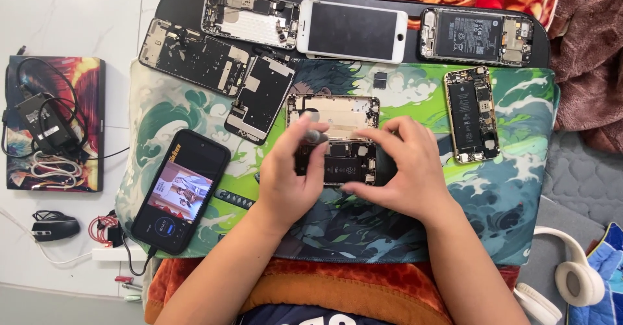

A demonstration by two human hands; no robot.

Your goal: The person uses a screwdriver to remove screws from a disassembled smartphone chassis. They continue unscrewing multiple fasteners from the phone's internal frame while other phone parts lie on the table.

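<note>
An opened phone chassis lies in the middle of a green illustrated mat, its pale inner plate showing above dark parts. My left hand grips a thin grey tool, its tip on the chassis. My right hand rests on the chassis's lower right side, fingers curled over its edge and holding it down.
Several stripped phone bodies and a white-fronted phone line the mat's far edge. An open phone with a battery lies to the right. A lit black phone lies to the left. White headphones sit at the right.
</note>
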